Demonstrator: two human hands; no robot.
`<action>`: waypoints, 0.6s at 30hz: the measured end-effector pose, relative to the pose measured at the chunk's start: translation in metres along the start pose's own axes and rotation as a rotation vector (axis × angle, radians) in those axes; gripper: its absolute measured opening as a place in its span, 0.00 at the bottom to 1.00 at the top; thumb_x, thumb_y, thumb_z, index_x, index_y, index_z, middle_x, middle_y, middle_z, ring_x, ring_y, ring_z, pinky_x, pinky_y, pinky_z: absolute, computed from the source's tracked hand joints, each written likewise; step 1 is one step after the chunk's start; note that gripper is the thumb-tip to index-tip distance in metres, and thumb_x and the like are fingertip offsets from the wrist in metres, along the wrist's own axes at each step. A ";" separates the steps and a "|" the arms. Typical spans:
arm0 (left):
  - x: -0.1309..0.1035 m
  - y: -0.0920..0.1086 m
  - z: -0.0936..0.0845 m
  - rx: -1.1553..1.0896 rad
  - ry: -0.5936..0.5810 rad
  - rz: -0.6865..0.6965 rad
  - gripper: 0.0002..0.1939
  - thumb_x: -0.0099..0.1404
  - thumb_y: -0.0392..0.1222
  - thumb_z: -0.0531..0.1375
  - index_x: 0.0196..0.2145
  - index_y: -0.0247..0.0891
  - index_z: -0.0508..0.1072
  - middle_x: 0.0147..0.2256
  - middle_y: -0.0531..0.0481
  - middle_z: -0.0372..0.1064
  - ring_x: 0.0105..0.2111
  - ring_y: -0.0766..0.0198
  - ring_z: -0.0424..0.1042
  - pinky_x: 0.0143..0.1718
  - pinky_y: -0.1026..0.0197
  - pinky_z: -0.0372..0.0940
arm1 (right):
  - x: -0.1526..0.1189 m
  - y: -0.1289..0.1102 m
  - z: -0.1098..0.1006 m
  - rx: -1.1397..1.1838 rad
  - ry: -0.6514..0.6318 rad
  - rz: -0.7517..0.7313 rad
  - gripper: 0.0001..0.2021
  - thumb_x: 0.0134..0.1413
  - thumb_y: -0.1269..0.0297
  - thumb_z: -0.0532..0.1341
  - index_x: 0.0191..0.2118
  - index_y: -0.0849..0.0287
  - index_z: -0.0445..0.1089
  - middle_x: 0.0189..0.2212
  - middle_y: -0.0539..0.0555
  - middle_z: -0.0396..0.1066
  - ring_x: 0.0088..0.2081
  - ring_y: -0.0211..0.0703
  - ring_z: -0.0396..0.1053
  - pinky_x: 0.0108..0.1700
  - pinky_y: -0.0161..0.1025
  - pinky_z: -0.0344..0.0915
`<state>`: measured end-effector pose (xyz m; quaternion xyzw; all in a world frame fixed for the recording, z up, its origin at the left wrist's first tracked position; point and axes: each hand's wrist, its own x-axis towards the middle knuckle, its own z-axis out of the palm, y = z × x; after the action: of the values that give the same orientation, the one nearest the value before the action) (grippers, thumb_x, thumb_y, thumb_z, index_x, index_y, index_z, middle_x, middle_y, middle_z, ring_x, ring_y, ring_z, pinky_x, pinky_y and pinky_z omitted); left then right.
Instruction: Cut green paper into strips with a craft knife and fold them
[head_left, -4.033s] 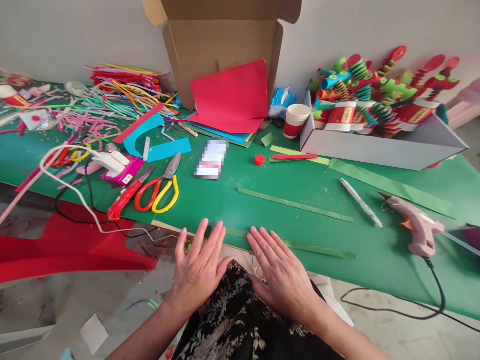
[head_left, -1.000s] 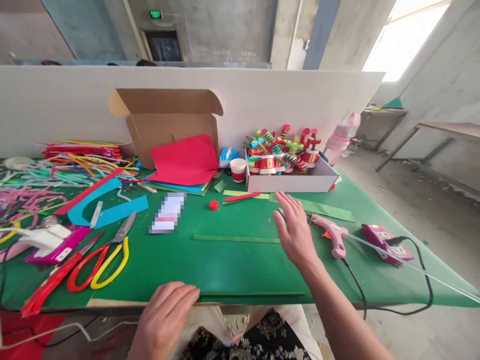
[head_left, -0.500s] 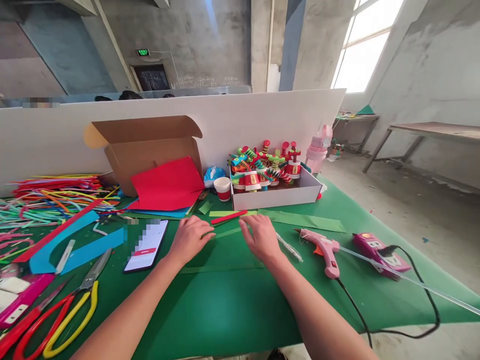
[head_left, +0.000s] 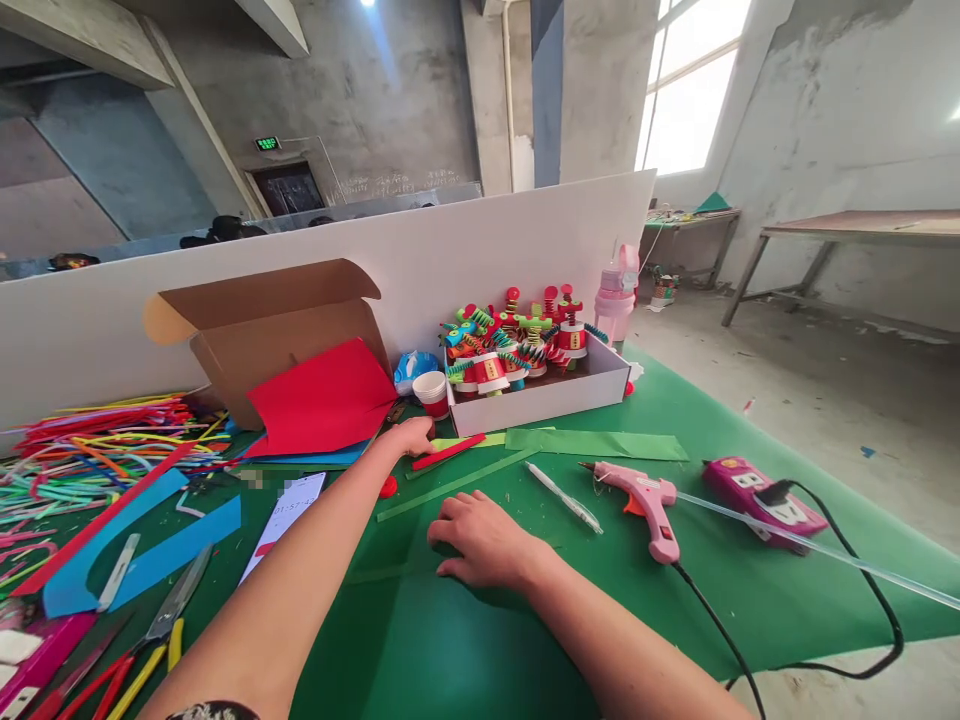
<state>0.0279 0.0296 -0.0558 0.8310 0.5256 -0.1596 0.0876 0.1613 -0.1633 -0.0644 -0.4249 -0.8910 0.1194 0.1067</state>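
Observation:
My left hand (head_left: pixel 411 437) reaches far forward to the table beside the stacked paper cups (head_left: pixel 430 390). Its fingers are bent inward, and what they pinch, if anything, is hidden. Just to its right lie a red paper strip (head_left: pixel 448 452) and a light green strip (head_left: pixel 491 439). My right hand (head_left: pixel 480 540) hovers low over or rests on the green tabletop, palm down, fingers loosely apart, holding nothing. A long narrow green strip (head_left: pixel 461 487) runs beyond its fingertips. A small red disc (head_left: pixel 388 487) lies below my left wrist. To the right is a white pen (head_left: pixel 564 497).
A pink glue gun (head_left: pixel 643 500) with its cable and a magenta power strip (head_left: pixel 757 505) are on the right. A white box (head_left: pixel 540 400) holds several cup figures. Scissors (head_left: pixel 169 610), a phone (head_left: pixel 289 510), coloured pipe cleaners (head_left: pixel 112 440) and red paper (head_left: pixel 326 395) lie left.
My left hand has moved forward and right toward the cups. My right hand has drawn back nearer to me and left. The red disc now shows, and the view has tilted.

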 end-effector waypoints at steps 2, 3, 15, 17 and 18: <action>-0.004 0.003 -0.002 0.010 -0.021 -0.017 0.19 0.69 0.48 0.60 0.53 0.36 0.69 0.51 0.43 0.68 0.47 0.56 0.72 0.46 0.48 0.71 | 0.000 -0.001 0.000 -0.001 -0.007 -0.016 0.10 0.56 0.61 0.67 0.44 0.55 0.74 0.42 0.55 0.72 0.43 0.47 0.67 0.42 0.42 0.59; -0.008 0.005 -0.003 0.016 -0.014 -0.027 0.19 0.69 0.48 0.60 0.53 0.36 0.69 0.51 0.44 0.69 0.47 0.56 0.72 0.46 0.48 0.71 | -0.001 -0.002 0.000 -0.003 -0.013 -0.022 0.09 0.57 0.63 0.65 0.44 0.55 0.74 0.42 0.55 0.72 0.43 0.47 0.68 0.42 0.41 0.59; -0.153 -0.025 -0.037 0.147 0.448 -0.096 0.11 0.68 0.39 0.51 0.33 0.40 0.72 0.37 0.43 0.75 0.43 0.49 0.72 0.39 0.54 0.62 | 0.000 0.016 -0.008 -0.005 0.021 0.105 0.12 0.55 0.74 0.63 0.45 0.55 0.74 0.43 0.54 0.74 0.47 0.46 0.70 0.45 0.39 0.60; -0.186 -0.028 -0.025 0.126 0.504 -0.053 0.11 0.67 0.39 0.51 0.32 0.41 0.72 0.36 0.45 0.74 0.40 0.53 0.72 0.37 0.57 0.61 | -0.001 0.018 -0.013 0.003 0.083 0.203 0.11 0.55 0.74 0.65 0.44 0.55 0.74 0.42 0.54 0.74 0.46 0.46 0.70 0.44 0.38 0.61; -0.202 -0.029 -0.017 0.115 0.540 -0.021 0.12 0.67 0.38 0.50 0.31 0.41 0.72 0.35 0.46 0.74 0.38 0.55 0.72 0.37 0.58 0.60 | -0.004 0.018 -0.015 0.002 0.116 0.252 0.09 0.57 0.72 0.64 0.43 0.55 0.74 0.40 0.54 0.75 0.45 0.46 0.71 0.44 0.38 0.62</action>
<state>-0.0756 -0.1233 0.0328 0.8416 0.5286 0.0373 -0.1045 0.1809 -0.1535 -0.0560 -0.5394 -0.8229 0.1079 0.1424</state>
